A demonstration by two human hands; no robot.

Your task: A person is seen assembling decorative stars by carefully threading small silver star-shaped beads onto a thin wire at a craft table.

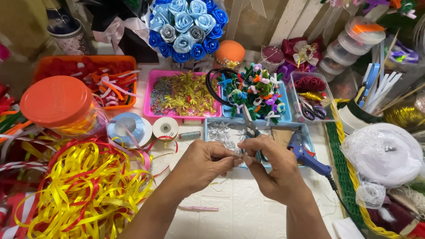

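Crowded white craft table (pixel 248 208), both hands meeting above it.
Left hand (pixel 201 166) and right hand (pixel 274 170) pinch tight one small silvery ribbon piece (pixel 237 152); it may slip from the fingertips.

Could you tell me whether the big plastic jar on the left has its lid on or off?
On. The orange lid sits flat over the clear jar, covering its whole mouth, with yellow contents showing through the wall.

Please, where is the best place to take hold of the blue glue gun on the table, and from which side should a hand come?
Grip the glue gun by its blue handle, the thick part running down-right toward the black cord. Come from the right, probably with the right hand, which is nearest. The nozzle end points up-left toward the blue tray, so avoid that end; it may be hot. Both hands now pinch a small silver piece.
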